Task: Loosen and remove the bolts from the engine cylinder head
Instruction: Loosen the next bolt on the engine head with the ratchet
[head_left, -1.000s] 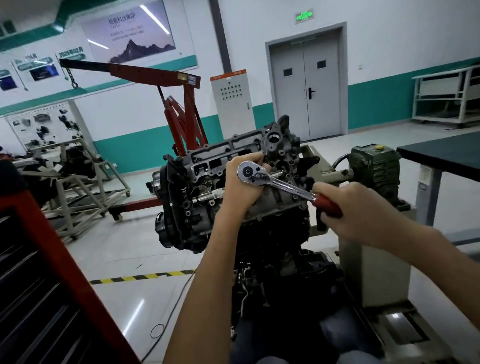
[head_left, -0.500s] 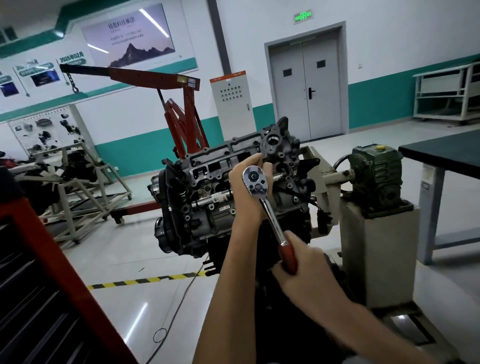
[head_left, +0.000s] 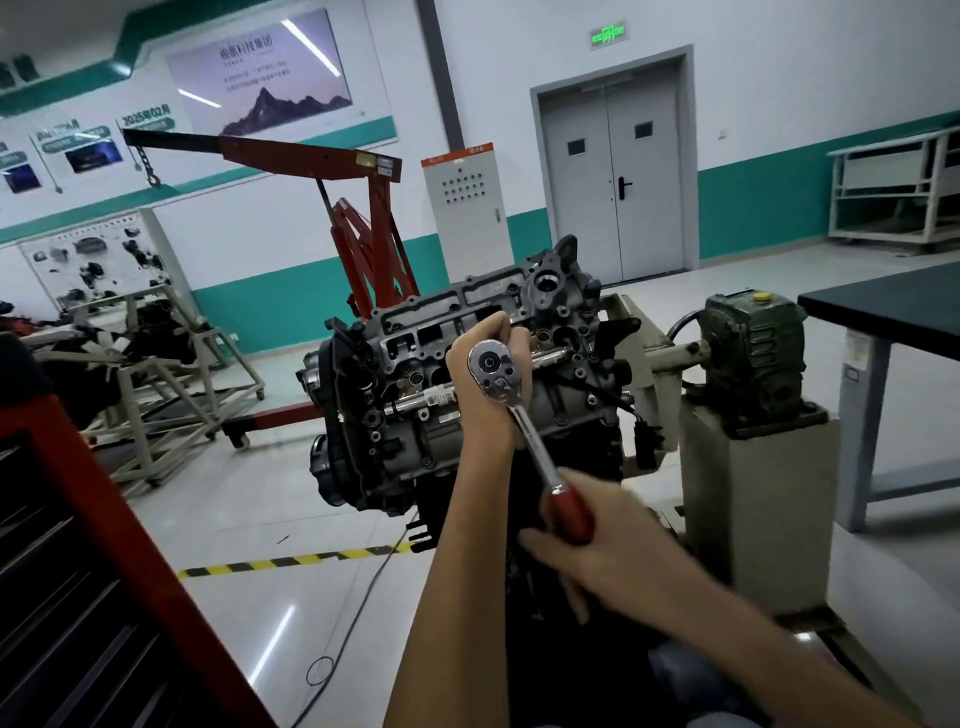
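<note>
The engine cylinder head (head_left: 431, 332) sits tilted on a stand, its top face toward me. A chrome ratchet wrench (head_left: 491, 366) with a red handle (head_left: 566, 512) is set on a bolt near the middle of the head; the bolt and socket are hidden behind my hand. My left hand (head_left: 485, 400) curls round the ratchet head and holds it against the engine. My right hand (head_left: 597, 540), blurred by motion, holds the lower end of the red handle, which points down and to the right.
A green gearbox (head_left: 753, 353) on a grey pedestal (head_left: 758, 509) carries the engine at right. Beyond it stands a dark-topped table (head_left: 883, 306). A red engine crane (head_left: 363, 228) is behind, a red tool cabinet (head_left: 78, 519) at near left, and a cable (head_left: 363, 587) on the floor.
My right hand swung the ratchet handle from pointing right and slightly down to pointing steeply down. My left hand stayed on the ratchet head.
</note>
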